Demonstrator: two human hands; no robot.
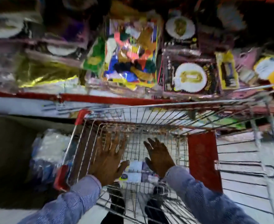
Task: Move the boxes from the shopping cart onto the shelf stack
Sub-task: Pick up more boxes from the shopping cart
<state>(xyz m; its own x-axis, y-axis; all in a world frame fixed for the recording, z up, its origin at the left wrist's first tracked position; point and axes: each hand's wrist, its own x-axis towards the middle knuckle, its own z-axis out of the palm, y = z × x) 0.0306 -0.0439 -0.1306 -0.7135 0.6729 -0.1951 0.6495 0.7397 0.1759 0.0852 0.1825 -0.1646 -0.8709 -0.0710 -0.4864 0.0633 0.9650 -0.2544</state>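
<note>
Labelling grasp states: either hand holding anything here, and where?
Nothing held. Left hand and right hand are both open with fingers spread, reaching into the wire shopping cart above a blurred white-and-blue package.

Pale box [135, 172] low in wire cart [149, 113]

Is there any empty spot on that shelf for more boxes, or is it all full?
The shelf looks crowded: packets and boxes fill it right up to its red edge. The clearest open room is inside the cart, ahead of both hands.
</note>
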